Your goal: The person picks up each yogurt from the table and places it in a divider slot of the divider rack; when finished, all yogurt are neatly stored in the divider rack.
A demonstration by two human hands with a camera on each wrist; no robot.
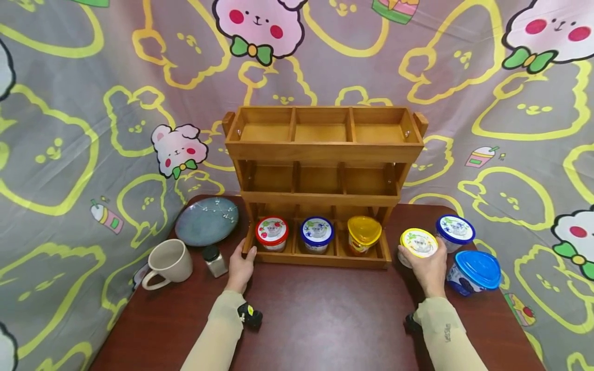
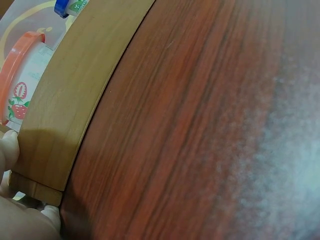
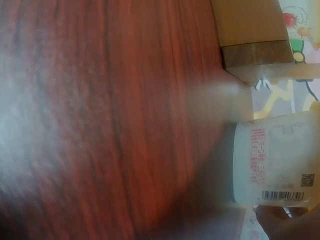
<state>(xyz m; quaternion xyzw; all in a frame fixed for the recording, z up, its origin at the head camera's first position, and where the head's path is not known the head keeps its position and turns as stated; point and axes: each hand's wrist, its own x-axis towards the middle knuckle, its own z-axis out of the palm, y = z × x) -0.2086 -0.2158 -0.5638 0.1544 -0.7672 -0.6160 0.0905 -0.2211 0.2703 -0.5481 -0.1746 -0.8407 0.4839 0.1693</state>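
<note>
A three-tier wooden shelf (image 1: 320, 260) stands at the back of the table, each tier split into three compartments. My left hand (image 1: 240, 270) grips the front left corner of its bottom tier, thumb (image 2: 8, 150) over the edge. My right hand (image 1: 429, 263) holds a white tub with a yellow lid (image 1: 419, 242), just right of the shelf; the tub's printed side (image 3: 272, 160) faces the right wrist camera. Along the bottom tier sit a red-lidded tub (image 1: 271, 233), a blue-lidded tub (image 1: 317, 234) and a yellow tub (image 1: 364, 234), one per compartment.
Beyond my right hand stand another blue-lidded tub (image 1: 455, 230) and a bright blue-lidded tub (image 1: 478, 270). At the left are a blue-green plate (image 1: 206, 221), a beige mug (image 1: 169, 262) and a small black-capped jar (image 1: 215, 262). A patterned curtain (image 1: 69, 154) surrounds the table.
</note>
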